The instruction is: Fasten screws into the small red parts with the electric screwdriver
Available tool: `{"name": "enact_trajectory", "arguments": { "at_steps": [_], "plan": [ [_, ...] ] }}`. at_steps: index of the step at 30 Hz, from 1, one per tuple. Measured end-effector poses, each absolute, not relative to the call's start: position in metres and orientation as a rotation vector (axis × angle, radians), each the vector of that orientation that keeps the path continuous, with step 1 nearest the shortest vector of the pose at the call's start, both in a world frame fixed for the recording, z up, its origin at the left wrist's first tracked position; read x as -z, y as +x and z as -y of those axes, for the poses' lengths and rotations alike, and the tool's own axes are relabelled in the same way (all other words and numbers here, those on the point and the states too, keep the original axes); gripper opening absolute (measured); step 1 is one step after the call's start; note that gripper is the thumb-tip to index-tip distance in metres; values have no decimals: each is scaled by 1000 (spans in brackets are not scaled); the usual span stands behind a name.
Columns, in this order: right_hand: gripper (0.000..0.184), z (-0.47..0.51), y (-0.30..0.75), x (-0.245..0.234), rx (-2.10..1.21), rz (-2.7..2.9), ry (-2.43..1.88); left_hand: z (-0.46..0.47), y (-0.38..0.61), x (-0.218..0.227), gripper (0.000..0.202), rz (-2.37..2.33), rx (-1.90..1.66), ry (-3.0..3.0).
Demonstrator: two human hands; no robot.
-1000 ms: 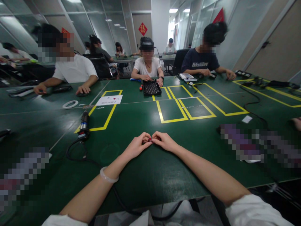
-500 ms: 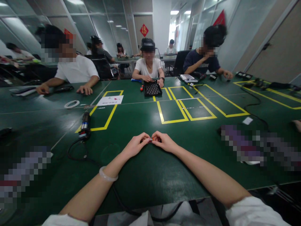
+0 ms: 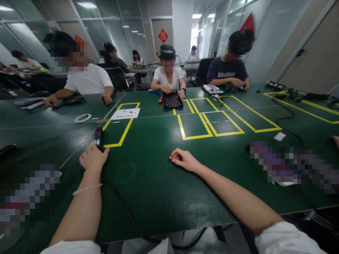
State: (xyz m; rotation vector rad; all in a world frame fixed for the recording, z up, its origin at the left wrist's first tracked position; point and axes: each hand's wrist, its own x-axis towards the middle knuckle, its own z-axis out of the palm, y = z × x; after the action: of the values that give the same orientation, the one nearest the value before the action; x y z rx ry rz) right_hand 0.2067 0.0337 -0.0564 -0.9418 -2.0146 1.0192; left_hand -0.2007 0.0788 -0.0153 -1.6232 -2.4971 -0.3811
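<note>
My left hand [image 3: 93, 157] lies at the left on the green table [image 3: 164, 190], its fingers curled round the near end of a black corded tool with a blue band [image 3: 99, 137]. My right hand [image 3: 185, 159] rests near the middle of the table, fingers pinched on a small red and dark part [image 3: 171, 158] that pokes out to the left. A pale bangle sits on my left wrist. The tool's black cable [image 3: 127, 211] runs back over the table edge toward me.
Yellow taped rectangles [image 3: 196, 123] mark the table. A white card [image 3: 125, 113] and a white ring [image 3: 82, 118] lie at the left. A black tray [image 3: 172, 100] sits before a person opposite; several people sit around. Blurred patches cover things at both sides.
My left hand has left the small part and moved left to the corded tool, closing on it. My right hand stays put, still pinching the part.
</note>
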Motion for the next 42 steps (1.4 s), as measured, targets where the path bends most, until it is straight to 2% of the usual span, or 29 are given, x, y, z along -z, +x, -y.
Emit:
{"name": "enact_trajectory", "arguments": {
  "at_steps": [3, 15, 26, 35, 42],
  "plan": [
    [13, -33, 207, 55, -1023, 2012, -935, -80, -211, 17, 59, 2712, 222, -1482],
    [14, -33, 207, 54, -1029, 2007, -950, -82, -202, 20, 66, 2641, 204, -1531],
    [15, -32, 208, 52, -1034, 1993, -941, -64, -104, 18, 59, 2231, 198, -1997],
    [14, -33, 207, 54, -884, 2007, -966, -27, -18, 24, 63, 1816, 353, -2447],
    [11, -33, 207, 56, -801, 2025, -964, -7, 14, 25, 63, 1665, 437, -2669]
  ]
}}
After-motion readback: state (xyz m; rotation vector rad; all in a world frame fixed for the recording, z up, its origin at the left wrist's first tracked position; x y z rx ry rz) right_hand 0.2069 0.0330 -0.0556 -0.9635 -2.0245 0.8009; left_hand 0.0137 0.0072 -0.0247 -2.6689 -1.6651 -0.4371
